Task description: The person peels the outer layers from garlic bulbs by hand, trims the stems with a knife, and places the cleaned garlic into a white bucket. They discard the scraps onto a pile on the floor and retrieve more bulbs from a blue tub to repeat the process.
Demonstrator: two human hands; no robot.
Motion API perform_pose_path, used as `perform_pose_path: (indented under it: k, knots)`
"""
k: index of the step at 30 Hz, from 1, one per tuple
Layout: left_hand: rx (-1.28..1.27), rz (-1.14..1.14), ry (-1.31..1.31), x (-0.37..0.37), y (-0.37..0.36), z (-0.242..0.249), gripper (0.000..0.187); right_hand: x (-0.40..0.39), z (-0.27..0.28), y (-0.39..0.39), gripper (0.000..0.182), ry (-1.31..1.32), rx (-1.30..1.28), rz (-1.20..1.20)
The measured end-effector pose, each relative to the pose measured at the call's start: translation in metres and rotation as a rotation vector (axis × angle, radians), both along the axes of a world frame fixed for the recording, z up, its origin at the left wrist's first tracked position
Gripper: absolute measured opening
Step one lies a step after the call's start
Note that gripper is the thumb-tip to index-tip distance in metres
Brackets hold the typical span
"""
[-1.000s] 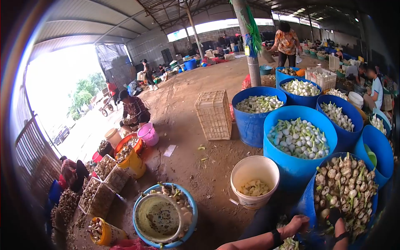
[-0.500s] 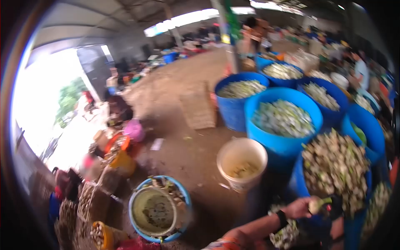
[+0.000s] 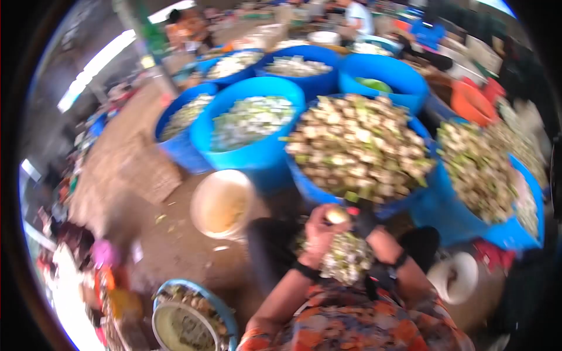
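Observation:
My left hand [image 3: 320,233] is closed around a pale, round vegetable bulb [image 3: 336,215]; its exact kind is too blurred to name. Close beside it, my right hand [image 3: 367,221] wears a dark glove and has its fingers curled. A small red spot shows at those fingers, but what they hold is not clear. Below both hands, between my knees, lies a heap of whitish cut pieces [image 3: 346,260]. Just beyond the hands stands a blue tub [image 3: 305,182] piled high with cream and green bulbs [image 3: 363,140].
A light blue tub [image 3: 202,143] of pale green pieces stands ahead, with several more blue tubs around it. To the left are a white bucket [image 3: 202,205] and a blue-rimmed basin [image 3: 229,310]. Another white bucket [image 3: 465,286] is at right. People sit in the background.
The view has swung to the right and down, so the tubs and my hands appear further left. My left hand still holds the bulb beside the gloved right hand.

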State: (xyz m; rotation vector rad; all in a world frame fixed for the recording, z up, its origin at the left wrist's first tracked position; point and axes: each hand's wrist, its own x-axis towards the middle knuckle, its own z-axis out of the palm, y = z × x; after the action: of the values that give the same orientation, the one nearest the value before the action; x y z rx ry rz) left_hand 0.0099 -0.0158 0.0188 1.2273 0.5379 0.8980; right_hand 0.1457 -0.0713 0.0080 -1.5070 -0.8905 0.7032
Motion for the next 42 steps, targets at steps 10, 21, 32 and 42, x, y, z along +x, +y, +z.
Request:
perform_pose_path:
  k: [10,21,32,42]
  knots:
    - [-0.153,-0.052,-0.061,-0.012,-0.005,-0.014,0.055,-0.009,-0.005,0.009,0.022,0.003,0.006,0.057]
    - [-0.285,-0.166,-0.225,-0.041,-0.007,0.009,0.046,-0.039,-0.014,0.001,0.02,-0.056,-0.044,0.106]
    - [-0.915,-0.366,-0.351,-0.021,-0.01,0.007,0.042,-0.036,-0.015,-0.008,0.02,-0.083,-0.055,0.078]
    - [-0.446,-0.182,-0.02,-0.02,-0.021,-0.001,0.039,-0.025,-0.018,-0.003,0.021,-0.069,0.027,0.056]
